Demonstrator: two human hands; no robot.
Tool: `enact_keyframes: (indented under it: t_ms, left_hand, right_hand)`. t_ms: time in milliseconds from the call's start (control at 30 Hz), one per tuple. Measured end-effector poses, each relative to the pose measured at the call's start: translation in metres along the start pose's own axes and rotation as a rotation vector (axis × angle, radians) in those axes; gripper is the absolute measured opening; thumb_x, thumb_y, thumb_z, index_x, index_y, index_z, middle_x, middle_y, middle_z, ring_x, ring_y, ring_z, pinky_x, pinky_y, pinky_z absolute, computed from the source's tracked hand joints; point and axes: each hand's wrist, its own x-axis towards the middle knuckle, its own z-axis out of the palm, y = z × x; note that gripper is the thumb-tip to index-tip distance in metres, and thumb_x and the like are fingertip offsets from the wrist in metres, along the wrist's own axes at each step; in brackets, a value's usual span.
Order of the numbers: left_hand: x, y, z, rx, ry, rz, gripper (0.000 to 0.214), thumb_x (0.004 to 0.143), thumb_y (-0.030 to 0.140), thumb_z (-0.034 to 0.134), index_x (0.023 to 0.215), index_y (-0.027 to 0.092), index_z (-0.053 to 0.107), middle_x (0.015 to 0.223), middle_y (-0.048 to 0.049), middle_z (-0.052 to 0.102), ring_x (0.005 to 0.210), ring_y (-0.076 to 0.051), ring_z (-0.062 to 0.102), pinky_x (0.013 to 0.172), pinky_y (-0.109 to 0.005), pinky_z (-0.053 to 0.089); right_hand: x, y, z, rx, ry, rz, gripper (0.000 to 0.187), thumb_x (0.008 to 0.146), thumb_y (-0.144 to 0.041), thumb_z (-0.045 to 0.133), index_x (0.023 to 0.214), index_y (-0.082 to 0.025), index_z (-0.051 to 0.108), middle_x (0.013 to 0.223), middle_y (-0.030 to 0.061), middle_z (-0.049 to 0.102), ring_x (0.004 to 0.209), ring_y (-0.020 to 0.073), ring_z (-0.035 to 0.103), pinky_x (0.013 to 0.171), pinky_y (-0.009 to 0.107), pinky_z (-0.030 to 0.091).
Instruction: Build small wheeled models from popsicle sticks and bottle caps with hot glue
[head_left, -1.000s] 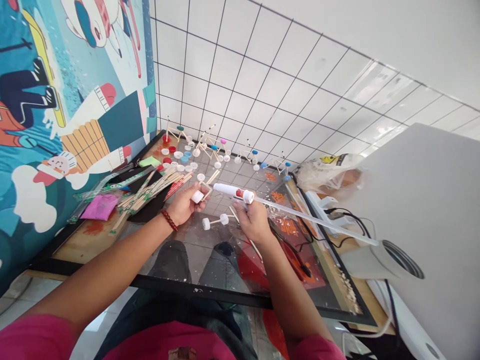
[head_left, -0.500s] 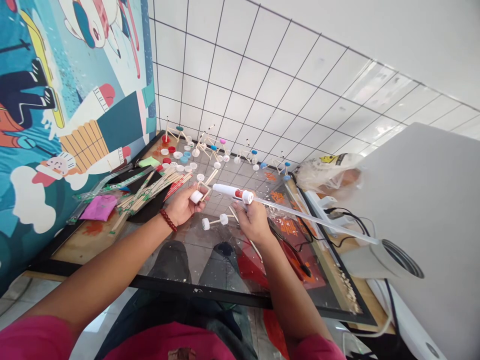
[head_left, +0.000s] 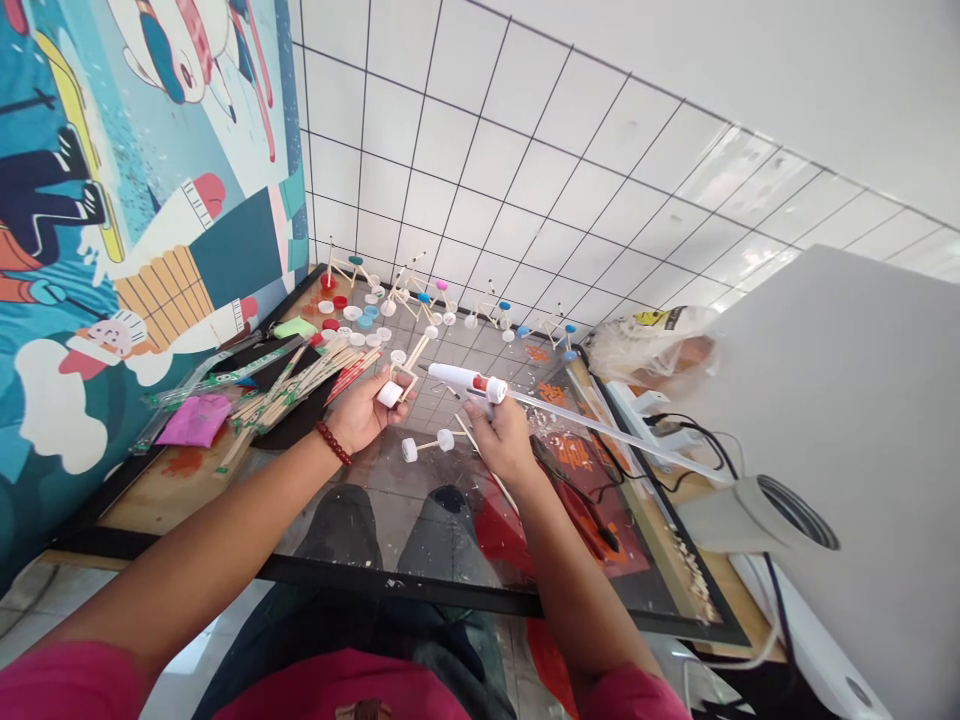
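My left hand [head_left: 362, 412] is closed on a small wooden stick frame [head_left: 407, 376] with a white bottle cap [head_left: 389, 393] on it. In my right hand [head_left: 504, 432] is a white glue gun [head_left: 459, 377], its nozzle turned left toward the frame and a short distance from it. A long clear glue stick [head_left: 600, 428] sticks out of the gun's back. Below the hands, two white caps joined by a stick [head_left: 427, 445] lie on the glass tabletop [head_left: 337, 520].
Several stick-and-cap models [head_left: 420, 290] stand along the back edge, with loose caps [head_left: 365, 322] nearby. Chopsticks [head_left: 300, 385] and a pink packet [head_left: 195, 420] lie left. Right are pliers [head_left: 581, 500], a power strip [head_left: 667, 430], a plastic bag [head_left: 652, 345] and a grey-white cylinder [head_left: 750, 515].
The view has shifted slightly. Both hands keep their holds, and the glue gun stays pointed at the stick frame. The glue stick's far end has swung slightly left.
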Motion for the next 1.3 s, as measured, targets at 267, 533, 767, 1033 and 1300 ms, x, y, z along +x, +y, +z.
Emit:
enact_keyframes:
  t_ms: [267, 533, 767, 1033, 1300]
  left_hand:
    - [0.002, 0.0, 0.002, 0.049, 0.138, 0.064, 0.035, 0.095, 0.04, 0.048, 0.085, 0.011, 0.065, 0.075, -0.0092, 0.067, 0.058, -0.012, 0.061, 0.052, -0.022, 0.049]
    - [0.008, -0.007, -0.002, 0.06, 0.197, 0.124, 0.031, 0.087, 0.044, 0.062, 0.088, 0.013, 0.062, 0.076, -0.0073, 0.069, 0.062, -0.012, 0.064, 0.057, -0.022, 0.052]
    - [0.007, -0.005, 0.004, 0.048, 0.207, 0.113, 0.022, 0.084, 0.033, 0.068, 0.083, 0.012, 0.062, 0.081, -0.0079, 0.07, 0.069, -0.014, 0.068, 0.063, -0.024, 0.057]
    - [0.007, -0.005, 0.005, 0.042, 0.196, 0.088, 0.016, 0.084, 0.026, 0.068, 0.084, 0.011, 0.064, 0.083, -0.0079, 0.07, 0.073, -0.015, 0.069, 0.064, -0.026, 0.058]
    - [0.005, -0.005, 0.004, 0.101, 0.15, 0.035, 0.024, 0.081, 0.033, 0.071, 0.09, 0.011, 0.066, 0.089, -0.0103, 0.071, 0.076, -0.017, 0.07, 0.067, -0.028, 0.06]
  right_hand:
    - [0.004, 0.013, 0.008, 0.331, 0.112, 0.16, 0.036, 0.084, -0.04, 0.06, 0.113, -0.019, 0.06, 0.097, 0.0072, 0.072, 0.088, 0.023, 0.064, 0.083, 0.037, 0.047]
    - [0.064, 0.083, 0.009, 0.262, 0.126, 0.413, 0.04, 0.069, -0.031, 0.065, 0.106, -0.017, 0.062, 0.106, 0.0096, 0.07, 0.095, 0.0259, 0.061, 0.092, 0.044, 0.044]
    - [0.097, 0.102, 0.047, 0.164, 0.061, 0.506, 0.041, 0.072, -0.027, 0.062, 0.111, -0.015, 0.06, 0.112, 0.0123, 0.069, 0.098, 0.0254, 0.064, 0.094, 0.042, 0.046]
    - [0.1, 0.097, 0.064, 0.059, -0.011, 0.509, 0.037, 0.073, -0.023, 0.063, 0.108, -0.014, 0.06, 0.111, 0.0157, 0.07, 0.103, 0.0303, 0.064, 0.094, 0.046, 0.047]
    - [0.083, 0.094, 0.038, -0.036, -0.097, 0.512, 0.054, 0.073, -0.028, 0.07, 0.123, -0.014, 0.054, 0.116, 0.0151, 0.067, 0.106, 0.0282, 0.064, 0.095, 0.043, 0.047]
